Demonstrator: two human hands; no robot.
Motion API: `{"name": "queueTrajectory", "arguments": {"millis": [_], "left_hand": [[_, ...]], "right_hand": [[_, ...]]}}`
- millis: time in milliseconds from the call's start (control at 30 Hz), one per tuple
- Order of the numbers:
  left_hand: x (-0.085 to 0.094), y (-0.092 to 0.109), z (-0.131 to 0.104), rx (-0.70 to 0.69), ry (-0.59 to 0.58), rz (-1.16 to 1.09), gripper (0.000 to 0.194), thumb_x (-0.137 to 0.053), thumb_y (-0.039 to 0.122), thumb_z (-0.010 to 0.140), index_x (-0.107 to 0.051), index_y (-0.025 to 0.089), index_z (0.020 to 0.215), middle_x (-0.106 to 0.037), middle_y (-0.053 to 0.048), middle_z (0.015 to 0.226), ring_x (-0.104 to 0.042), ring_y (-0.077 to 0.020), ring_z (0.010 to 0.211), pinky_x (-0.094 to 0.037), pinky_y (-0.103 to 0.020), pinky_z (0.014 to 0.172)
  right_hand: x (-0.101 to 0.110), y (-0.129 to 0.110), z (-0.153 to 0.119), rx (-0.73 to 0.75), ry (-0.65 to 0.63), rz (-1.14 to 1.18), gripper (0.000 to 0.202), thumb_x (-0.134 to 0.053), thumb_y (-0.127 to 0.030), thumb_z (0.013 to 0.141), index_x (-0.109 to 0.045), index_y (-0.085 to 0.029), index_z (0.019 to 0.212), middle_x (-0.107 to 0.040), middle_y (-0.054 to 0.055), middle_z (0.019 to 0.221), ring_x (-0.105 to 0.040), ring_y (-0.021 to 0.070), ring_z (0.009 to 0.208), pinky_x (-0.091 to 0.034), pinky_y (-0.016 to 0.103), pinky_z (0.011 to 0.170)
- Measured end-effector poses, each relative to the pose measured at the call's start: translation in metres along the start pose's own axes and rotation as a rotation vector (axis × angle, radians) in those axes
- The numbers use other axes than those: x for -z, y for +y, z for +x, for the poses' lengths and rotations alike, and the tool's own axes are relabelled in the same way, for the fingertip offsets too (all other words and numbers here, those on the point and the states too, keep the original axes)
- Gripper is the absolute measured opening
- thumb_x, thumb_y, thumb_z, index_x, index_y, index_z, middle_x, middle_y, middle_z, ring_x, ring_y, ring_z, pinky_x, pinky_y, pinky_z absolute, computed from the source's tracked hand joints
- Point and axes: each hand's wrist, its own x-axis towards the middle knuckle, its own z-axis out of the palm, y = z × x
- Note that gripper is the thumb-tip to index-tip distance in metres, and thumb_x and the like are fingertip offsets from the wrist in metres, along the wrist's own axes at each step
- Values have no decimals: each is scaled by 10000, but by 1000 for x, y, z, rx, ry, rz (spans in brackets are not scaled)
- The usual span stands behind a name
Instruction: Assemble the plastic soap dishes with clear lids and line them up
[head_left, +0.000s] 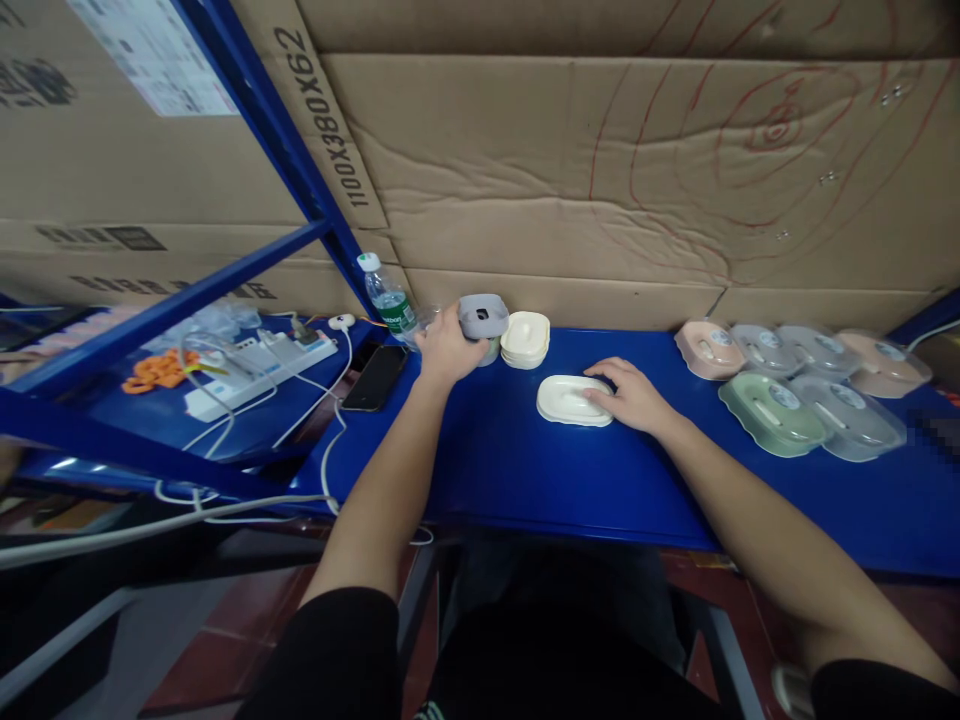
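Observation:
My left hand grips a grey shallow plastic piece with a dark square mark in its middle. It is raised at the back of the table, over something greenish that is mostly hidden. Just right of it stands a stack of cream plastic pieces. My right hand is at the right end of a cream oval plastic dish lying flat on the table. Its thumb rests on the dish and its fingers curve round the far edge.
Several lidded plastic boxes in pink, grey and green sit at the right. Left of my left hand are a water bottle, a black phone and a white power strip with cables. Cardboard backs the blue table.

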Motion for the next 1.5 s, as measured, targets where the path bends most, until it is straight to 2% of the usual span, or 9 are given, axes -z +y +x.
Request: {"name": "queueTrajectory", "arguments": {"millis": [133, 200, 333, 633, 867, 967, 1067, 1300, 1500], "left_hand": [[-5, 4, -5, -39, 8, 49, 917, -793, 605, 786, -501, 215, 1563, -554, -244, 1572, -516, -478, 1450, -337, -666, 1197], [-7, 4, -5, -31, 34, 45, 840, -798, 634, 791, -572, 234, 1494, -588, -227, 1540, -546, -470, 1420, -340, -656, 1195], [-5, 1, 0, 16, 28, -22, 621, -763, 566, 864, -642, 243, 1380, -641, -179, 1493, -589, -412, 1392, -373, -602, 1196], [3, 0, 2, 41, -65, 36, 686, -664, 383, 882, -523, 236, 1537, -501, -150, 1645, -528, -369, 1480, -412, -551, 1215], [-9, 1, -2, 21, -24, 117, 721, -717, 564, 876, -601, 223, 1500, -394, -221, 1705, -455, -430, 1532, -413, -615, 1199], [-11, 0, -2, 12, 12, 113, 636, -733, 535, 884, -654, 230, 1437, -426, -207, 1688, -489, -414, 1510, -436, -599, 1191], [-9, 2, -2, 15, 48, 71, 553, -744, 499, 883, -694, 230, 1363, -442, -189, 1681, -518, -394, 1491, -454, -566, 1193], [-3, 4, -1, 70, 75, -31, 537, -757, 509, 879, -673, 187, 1300, -505, -186, 1614, -610, -363, 1394, -497, -491, 1182], [-4, 2, -1, 37, 47, 23, 483, -808, 526, 852, -735, 172, 1173, -510, -196, 1604, -623, -386, 1361, -499, -486, 1175]], "right_hand": [[-2, 1, -1, -3, -76, -4, 423, -724, -605, 924, -777, -274, 1183, -753, 126, 1222, -689, 371, 1173, -526, 613, 1078], [-3, 2, -2, 0, -99, -5, 447, -722, -614, 926, -775, -267, 1202, -747, 130, 1243, -684, 372, 1189, -523, 613, 1087], [-3, 4, -3, 8, -112, -19, 467, -698, -624, 947, -758, -271, 1247, -735, 131, 1274, -680, 365, 1212, -529, 607, 1094], [-1, 3, -3, -8, -156, -67, 584, -593, -665, 995, -689, -235, 1378, -690, 159, 1354, -655, 371, 1291, -510, 598, 1151], [22, 3, -4, -23, -356, -75, 850, -817, -699, 801, -629, -271, 1511, -573, 154, 1585, -553, 425, 1457, -450, 621, 1219], [31, 6, -6, -52, -421, -121, 1009, -907, -693, 688, -589, -303, 1562, -540, 152, 1640, -448, 486, 1536, -327, 724, 1256], [32, 9, -7, -62, -436, -134, 978, -930, -638, 681, -607, -319, 1547, -598, 143, 1592, -471, 495, 1517, -306, 762, 1242], [26, 5, -7, -11, -245, 51, 497, -889, -551, 770, -777, -286, 1176, -708, 104, 1386, -685, 356, 1281, -505, 589, 1144], [24, 3, 4, -30, 134, 161, 427, -913, -552, 737, -697, -274, 977, -662, 93, 1329, -658, 332, 1263, -499, 578, 1122]]}}
